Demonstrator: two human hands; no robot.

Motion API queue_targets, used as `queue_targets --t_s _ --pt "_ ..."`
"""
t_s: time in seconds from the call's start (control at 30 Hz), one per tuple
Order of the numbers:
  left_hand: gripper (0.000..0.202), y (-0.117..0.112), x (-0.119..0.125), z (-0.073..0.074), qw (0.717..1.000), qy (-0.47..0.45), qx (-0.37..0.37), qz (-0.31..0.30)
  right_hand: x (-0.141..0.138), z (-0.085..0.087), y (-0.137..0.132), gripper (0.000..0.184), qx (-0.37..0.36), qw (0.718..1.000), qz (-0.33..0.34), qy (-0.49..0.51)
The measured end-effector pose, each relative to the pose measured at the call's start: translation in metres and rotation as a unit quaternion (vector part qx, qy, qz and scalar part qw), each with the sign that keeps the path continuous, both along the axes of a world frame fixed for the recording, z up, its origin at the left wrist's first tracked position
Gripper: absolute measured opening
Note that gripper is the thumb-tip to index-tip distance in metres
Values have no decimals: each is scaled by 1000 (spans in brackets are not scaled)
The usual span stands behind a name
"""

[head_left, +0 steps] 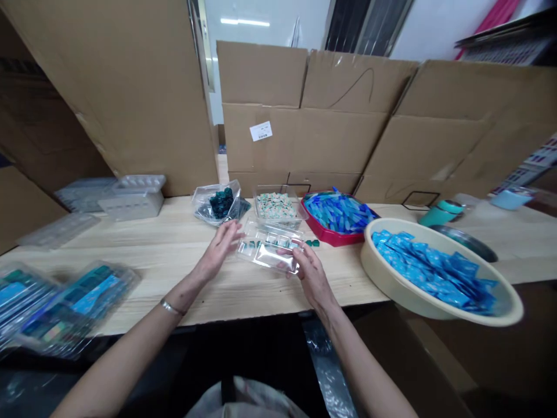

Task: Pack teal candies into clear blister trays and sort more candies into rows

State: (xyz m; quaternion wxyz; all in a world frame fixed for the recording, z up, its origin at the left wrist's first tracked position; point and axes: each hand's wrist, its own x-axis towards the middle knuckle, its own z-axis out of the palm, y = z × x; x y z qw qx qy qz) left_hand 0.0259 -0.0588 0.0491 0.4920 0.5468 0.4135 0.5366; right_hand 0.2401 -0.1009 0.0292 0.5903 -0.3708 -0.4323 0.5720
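Note:
A clear plastic tray (270, 251) with small teal pieces in its compartments lies on the wooden table (165, 255) in front of me. My left hand (220, 247) rests at the tray's left edge with fingers stretched out and apart. My right hand (311, 273) is at the tray's near right corner, fingers curled onto its rim. Two loose teal pieces (312, 243) lie just right of the tray.
Behind the tray stand a plastic bag of dark teal pieces (220, 203), a clear box of pale pieces (277, 207) and a red tray of blue packets (337, 215). A beige bowl of blue packets (435, 270) overhangs the right edge. Filled trays (61, 307) pile at left; cardboard boxes (304, 128) wall the back.

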Motion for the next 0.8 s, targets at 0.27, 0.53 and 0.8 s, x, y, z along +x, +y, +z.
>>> queue_targets --t_s 0.27,0.53,0.8 --pt "35 27 18 -12 951 -121 -202 -200 32 -8 25 45 -2 983 -104 -151" --pt "29 47 9 -38 938 -196 -230 -172 123 8 119 22 106 844 -281 -445" --pt "27 45 6 -46 907 -255 -266 -204 75 15 218 26 193 711 -90 -671"
